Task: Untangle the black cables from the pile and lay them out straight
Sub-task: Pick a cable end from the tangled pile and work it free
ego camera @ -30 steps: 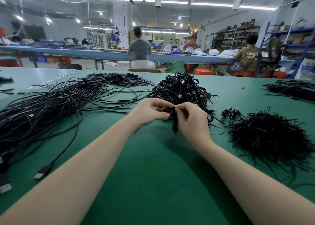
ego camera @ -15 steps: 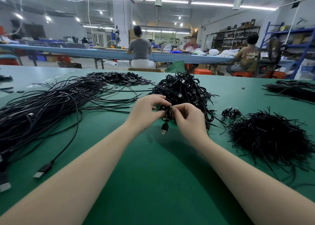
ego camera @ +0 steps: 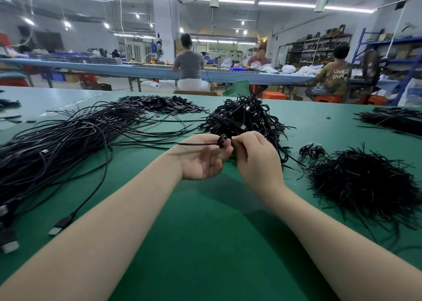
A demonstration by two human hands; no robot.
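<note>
Where a USB plug hung below the two hands half a second ago, a loose cable end now sticks out past the left hand, so the small coiled cable appears to be coming undone. The left hand, palm up, pinches the coil between thumb and fingertips. The right hand curls round its other side, touching the left. The tangled pile sits just beyond both hands; straightened cables lie left of the left hand.

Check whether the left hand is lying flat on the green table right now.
No, the left hand is raised above the green table, its fingers pinching a coiled black cable.
</note>
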